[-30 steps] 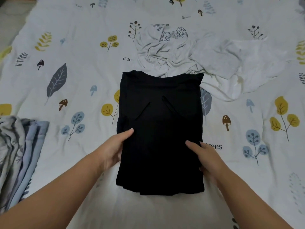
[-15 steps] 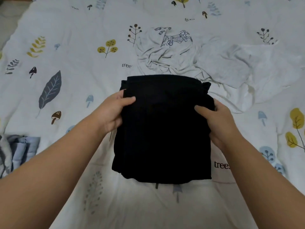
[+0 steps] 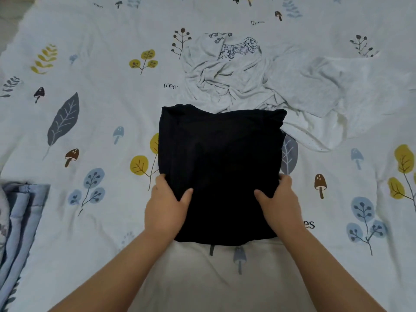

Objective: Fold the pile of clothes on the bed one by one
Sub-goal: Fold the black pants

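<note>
A white bedsheet [image 3: 94,122] printed with leaves, mushrooms, blue and yellow trees and the word "trees" fills the view. At its left edge, toward the near side, lies a bunched blue-and-grey striped quilt [image 3: 15,217].

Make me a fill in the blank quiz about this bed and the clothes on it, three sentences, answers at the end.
1. The folded garment held at its sides by the left hand and the right hand is ____ in colour.
2. The crumpled grey shirt lies on the ____ side of the folded garment from the person.
3. The brown shapes printed on the bed cover are ____.

Missing words: black; far; mushrooms
</note>
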`<state>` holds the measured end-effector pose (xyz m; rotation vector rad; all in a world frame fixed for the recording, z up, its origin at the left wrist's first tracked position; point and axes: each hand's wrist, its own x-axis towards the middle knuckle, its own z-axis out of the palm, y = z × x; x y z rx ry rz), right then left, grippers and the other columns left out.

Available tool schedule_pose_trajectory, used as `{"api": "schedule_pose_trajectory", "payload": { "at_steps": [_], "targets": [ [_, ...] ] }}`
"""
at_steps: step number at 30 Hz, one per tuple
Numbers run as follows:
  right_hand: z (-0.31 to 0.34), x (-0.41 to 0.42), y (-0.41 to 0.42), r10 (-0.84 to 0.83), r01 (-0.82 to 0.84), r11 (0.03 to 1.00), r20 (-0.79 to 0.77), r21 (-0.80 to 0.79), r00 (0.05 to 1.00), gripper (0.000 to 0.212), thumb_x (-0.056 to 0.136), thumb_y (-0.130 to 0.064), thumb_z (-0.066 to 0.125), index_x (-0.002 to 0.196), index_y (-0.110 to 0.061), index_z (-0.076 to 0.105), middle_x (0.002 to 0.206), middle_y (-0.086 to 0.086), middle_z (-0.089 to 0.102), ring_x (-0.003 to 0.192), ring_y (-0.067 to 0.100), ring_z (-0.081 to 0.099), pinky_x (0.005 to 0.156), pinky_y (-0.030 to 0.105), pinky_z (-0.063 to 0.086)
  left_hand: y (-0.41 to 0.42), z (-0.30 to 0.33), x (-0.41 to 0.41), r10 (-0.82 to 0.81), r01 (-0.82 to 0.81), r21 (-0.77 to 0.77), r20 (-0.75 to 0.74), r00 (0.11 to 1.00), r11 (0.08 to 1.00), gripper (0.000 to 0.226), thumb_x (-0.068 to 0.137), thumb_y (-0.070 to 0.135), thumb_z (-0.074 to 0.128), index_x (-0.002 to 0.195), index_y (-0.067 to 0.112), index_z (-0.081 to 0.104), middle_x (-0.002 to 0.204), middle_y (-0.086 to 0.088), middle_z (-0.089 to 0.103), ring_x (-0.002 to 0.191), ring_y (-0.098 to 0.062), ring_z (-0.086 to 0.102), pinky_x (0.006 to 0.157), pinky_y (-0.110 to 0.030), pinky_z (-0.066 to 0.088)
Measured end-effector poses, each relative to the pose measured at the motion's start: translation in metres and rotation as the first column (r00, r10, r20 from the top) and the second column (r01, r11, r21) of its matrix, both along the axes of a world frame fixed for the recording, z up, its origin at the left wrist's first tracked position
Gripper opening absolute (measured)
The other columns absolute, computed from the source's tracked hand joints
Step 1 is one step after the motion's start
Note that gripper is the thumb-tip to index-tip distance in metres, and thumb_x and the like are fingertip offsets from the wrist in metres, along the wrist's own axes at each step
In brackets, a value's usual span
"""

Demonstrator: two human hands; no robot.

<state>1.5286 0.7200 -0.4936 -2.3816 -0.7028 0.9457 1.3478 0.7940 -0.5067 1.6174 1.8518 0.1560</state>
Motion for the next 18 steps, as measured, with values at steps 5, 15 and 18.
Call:
{"api": "schedule_pose_trajectory", "payload": {
  "at_steps": [5,15,18],
  "targets": [
    [0.02,-0.004,-0.023,0.085,-0.085,0.994,-0.009,-0.068,0.996,0.039,0.094,-0.016,0.053,0.128,-0.01,0.036,0.117,0.012,0.059,0.086,0.02,0.05,0.073,0.027,0.038,-0.013,0.016,-0.019,0.014,-0.026,0.073,0.159,0.987,0.997,0.014,0.095,0.02,0.049,0.106,0.013,0.047,0.082,0.005,0.056,0.081,-0.023,0.055,0.068,-0.03,0.037],
    [0.031,-0.029,-0.107,0.194,-0.237,0.919,-0.16,-0.316,0.968,0.064,0.091,-0.02,0.057,0.141,-0.024,0.018,0.12,0.006,0.056,0.105,0.025,0.058,0.084,0.035,0.046,-0.095,0.014,-0.085,-0.069,0.062,-0.151,-0.038,0.997,0.987,0.049,0.078,0.012,0.071,0.121,0.011,0.048,0.105,-0.004,0.058,0.102,-0.032,0.061,0.077,-0.034,0.043],
    [0.018,-0.027,-0.097,0.298,-0.273,0.954,0.322,-0.121,0.899,0.072,0.079,-0.016,0.068,0.142,-0.02,0.033,0.123,0.008,0.049,0.107,0.027,0.052,0.085,0.031,0.047,-0.072,0.012,-0.079,-0.245,0.247,0.201,-0.035,0.969,0.948,0.042,0.084,0.012,0.064,0.123,0.003,0.053,0.114,-0.012,0.056,0.103,-0.028,0.055,0.086,-0.037,0.043]
  ]
}}
